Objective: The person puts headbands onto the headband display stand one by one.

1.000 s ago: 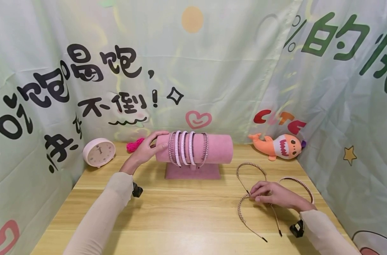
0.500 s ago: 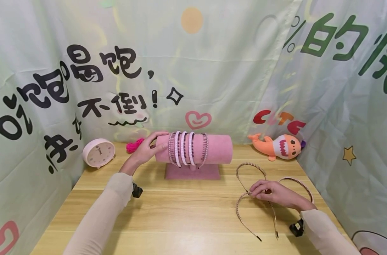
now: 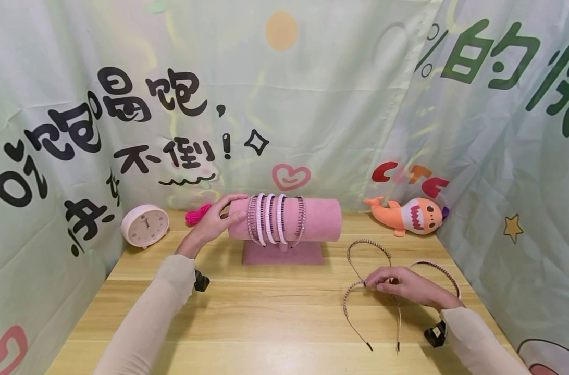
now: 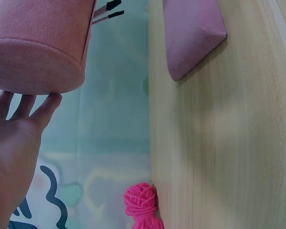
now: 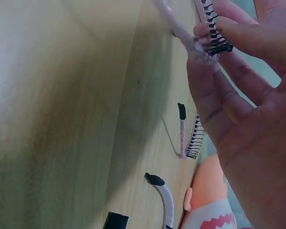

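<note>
My left hand (image 3: 214,219) holds the left end of a pink velvet headband stand (image 3: 324,219), thumb at the front and fingers over the top. In the left wrist view, fingertips (image 4: 50,101) meet the rim of the roll's end. Several headbands sit round the roll, white ones (image 3: 269,219) between sparkly toothed ones (image 3: 302,219). At the right, my right hand (image 3: 404,285) pinches a thin beaded headband (image 3: 345,307) by the top of its arc, its dark-tipped ends pointing toward me. The right wrist view shows its black comb teeth (image 5: 212,24) between thumb and fingers.
Behind the right hand lie a beaded headband (image 3: 368,241) and a paler headband (image 3: 441,266). An orange plush shark (image 3: 406,214) sits at the back right. A pink clock (image 3: 145,225) and bright pink yarn (image 3: 199,214) stand at the back left, before a printed curtain (image 3: 331,104).
The pinched headband has swung, its two ends shifting left and slightly up. My right hand has barely moved; my left hand stays on the stand.
</note>
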